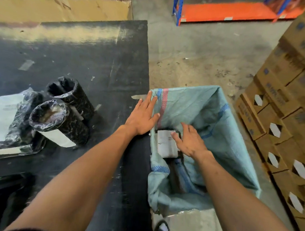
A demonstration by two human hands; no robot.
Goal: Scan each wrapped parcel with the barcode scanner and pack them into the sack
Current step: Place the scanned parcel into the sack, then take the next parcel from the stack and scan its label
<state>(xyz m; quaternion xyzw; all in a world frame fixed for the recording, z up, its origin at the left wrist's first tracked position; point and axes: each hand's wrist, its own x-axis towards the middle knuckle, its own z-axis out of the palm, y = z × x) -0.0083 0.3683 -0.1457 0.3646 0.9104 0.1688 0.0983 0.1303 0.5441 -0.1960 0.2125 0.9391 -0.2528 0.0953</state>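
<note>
The left hand (142,117) lies flat with its fingers straight and spread, resting on the near-left rim of the sack (217,119) where the cloth meets the right edge of the desk (91,58). The right hand (191,141) reaches down into the sack's mouth, fingers straight and loosely spread, its fingertips touching or just over a parcel (167,143) with a white label; whether they press it cannot be told. Neither hand grips anything.

Only the label face and a dark strip of the parcel's wrapping show; the rest is sunk in the sack, partly behind the right hand. Below it the sack's inside is dark and folded, and what else lies there is hard to make out. The label print is too blurred to read.

On the desk, well to the left of the hands, stand and lie three more wrapped parcels (64,113), dark rolls in shiny film, close together; the leftmost is half hidden behind the others and rests on a pale sheet (0,116) cut off by the left edge. A dark object (2,195) at the lower left corner is cut off and blurred; what it is cannot be told.

Right of the sack rise stacked cardboard boxes (281,123), their markings unreadable. An orange and blue rack (226,11) crosses the top, cut off above.
</note>
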